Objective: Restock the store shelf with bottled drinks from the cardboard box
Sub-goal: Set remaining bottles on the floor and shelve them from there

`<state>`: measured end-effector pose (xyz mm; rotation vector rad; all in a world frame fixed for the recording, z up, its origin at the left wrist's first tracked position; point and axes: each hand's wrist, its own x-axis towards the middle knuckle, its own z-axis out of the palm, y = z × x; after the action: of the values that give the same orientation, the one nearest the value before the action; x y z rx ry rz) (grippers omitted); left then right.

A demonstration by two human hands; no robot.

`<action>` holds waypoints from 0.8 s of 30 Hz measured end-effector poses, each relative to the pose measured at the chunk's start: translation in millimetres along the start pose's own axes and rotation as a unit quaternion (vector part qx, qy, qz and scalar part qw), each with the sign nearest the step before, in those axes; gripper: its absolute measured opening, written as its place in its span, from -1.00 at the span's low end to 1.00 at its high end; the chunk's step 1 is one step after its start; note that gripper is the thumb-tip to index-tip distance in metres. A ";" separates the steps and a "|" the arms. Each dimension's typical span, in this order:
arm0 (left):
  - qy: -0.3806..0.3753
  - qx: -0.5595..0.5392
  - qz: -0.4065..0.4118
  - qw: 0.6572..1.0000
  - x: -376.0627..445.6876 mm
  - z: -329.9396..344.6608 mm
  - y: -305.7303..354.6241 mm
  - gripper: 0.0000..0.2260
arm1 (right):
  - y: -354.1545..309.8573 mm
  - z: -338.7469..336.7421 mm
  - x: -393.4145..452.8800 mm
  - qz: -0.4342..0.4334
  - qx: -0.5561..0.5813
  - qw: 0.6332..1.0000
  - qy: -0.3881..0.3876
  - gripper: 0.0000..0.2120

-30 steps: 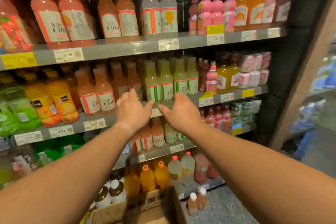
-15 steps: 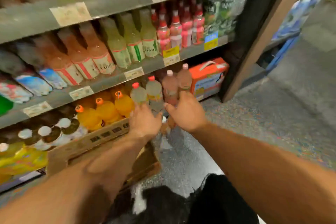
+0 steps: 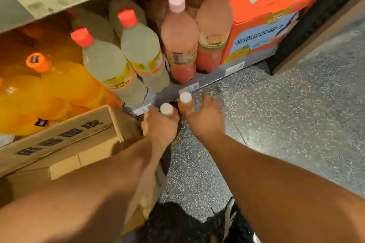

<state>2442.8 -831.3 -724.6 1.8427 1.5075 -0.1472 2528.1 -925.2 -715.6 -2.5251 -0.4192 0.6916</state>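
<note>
Each hand, left hand (image 3: pixel 160 126) and right hand (image 3: pixel 203 116), grasps one small white-capped bottle (image 3: pixel 166 109) by the neck near the bottom shelf edge (image 3: pixel 199 85); full, rigid, probably slippery, better held lower.

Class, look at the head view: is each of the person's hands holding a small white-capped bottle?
Yes: the left hand and right hand each grip one small bottle above the floor.

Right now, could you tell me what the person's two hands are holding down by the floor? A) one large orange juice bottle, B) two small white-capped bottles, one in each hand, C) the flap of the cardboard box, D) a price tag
B: the left hand and the right hand each grip a small white-capped bottle, above the speckled floor.
</note>
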 end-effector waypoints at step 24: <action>0.008 -0.290 0.051 0.956 -42.8 -63.2 55.7 -0.76 | -58.2 -56.9 -23.3 -0.085 0.104 0.988 0.077 -0.68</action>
<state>2457.0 -830.0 -631.2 1.4370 1.2846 0.3299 2530.3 -907.1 -633.0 -2.2951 -0.4742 0.4467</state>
